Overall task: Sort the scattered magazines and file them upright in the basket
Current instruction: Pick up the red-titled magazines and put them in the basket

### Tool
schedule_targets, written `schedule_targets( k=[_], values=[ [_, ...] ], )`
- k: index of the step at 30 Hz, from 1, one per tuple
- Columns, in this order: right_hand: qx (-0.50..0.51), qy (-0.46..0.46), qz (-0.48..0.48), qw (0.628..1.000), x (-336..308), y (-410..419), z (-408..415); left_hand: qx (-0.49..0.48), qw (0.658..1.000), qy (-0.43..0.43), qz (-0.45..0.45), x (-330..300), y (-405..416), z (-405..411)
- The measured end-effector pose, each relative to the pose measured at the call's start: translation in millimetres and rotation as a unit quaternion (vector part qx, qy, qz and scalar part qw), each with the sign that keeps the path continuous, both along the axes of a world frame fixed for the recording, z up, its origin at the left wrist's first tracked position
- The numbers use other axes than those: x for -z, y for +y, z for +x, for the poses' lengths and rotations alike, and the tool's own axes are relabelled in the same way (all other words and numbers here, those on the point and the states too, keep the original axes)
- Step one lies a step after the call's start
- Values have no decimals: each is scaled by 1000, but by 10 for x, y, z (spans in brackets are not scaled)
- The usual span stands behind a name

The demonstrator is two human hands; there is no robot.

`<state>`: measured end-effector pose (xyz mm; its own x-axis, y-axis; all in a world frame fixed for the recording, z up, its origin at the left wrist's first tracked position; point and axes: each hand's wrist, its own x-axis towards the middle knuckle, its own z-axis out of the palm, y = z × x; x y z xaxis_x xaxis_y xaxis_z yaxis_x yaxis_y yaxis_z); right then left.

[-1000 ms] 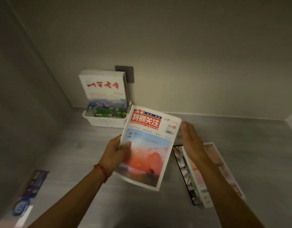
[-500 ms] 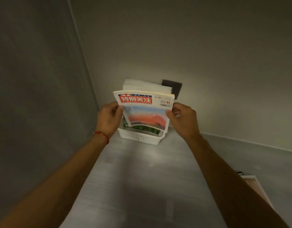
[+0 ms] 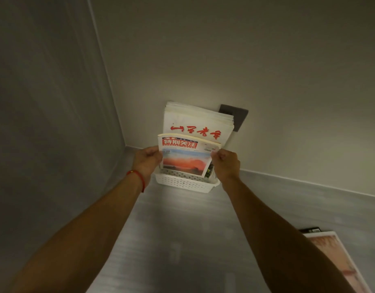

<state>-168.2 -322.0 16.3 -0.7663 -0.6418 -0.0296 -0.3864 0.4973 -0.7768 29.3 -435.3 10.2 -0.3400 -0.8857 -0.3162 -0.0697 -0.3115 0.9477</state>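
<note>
A magazine with a red title banner and a sunset picture (image 3: pixel 185 158) stands upright, its lower edge down inside the white perforated basket (image 3: pixel 183 183) in the far corner. My left hand (image 3: pixel 146 160) grips its left edge and my right hand (image 3: pixel 225 163) grips its right edge. Behind it in the basket stand several white magazines, the front one with red brush lettering (image 3: pixel 195 123), leaning against the back wall. A green-covered item (image 3: pixel 210 172) peeks out at the basket's right end.
The basket sits on a grey surface where the left wall and back wall meet. A dark wall plate (image 3: pixel 237 116) is behind the magazines. More magazines, one pink (image 3: pixel 338 261), lie flat at the lower right edge.
Both hands carried the sunset magazine forward from mid-table to the basket and lowered it in front of the white magazines. My right hand, free a second ago, now holds its right edge.
</note>
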Motion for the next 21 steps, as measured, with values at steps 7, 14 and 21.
schedule_targets(
  k=[7,14,21],
  values=[
    [-88,-190,-83,974,-116,117,7,4,1000,-11,0,25,-86,-109],
    [-114,-185,-41,975,-1,862,-120,45,995,-56,-66,1,314,-86],
    [10,-63,16,998,555,2778,-632,180,942,-206,-193,395,1839,-284]
  ],
)
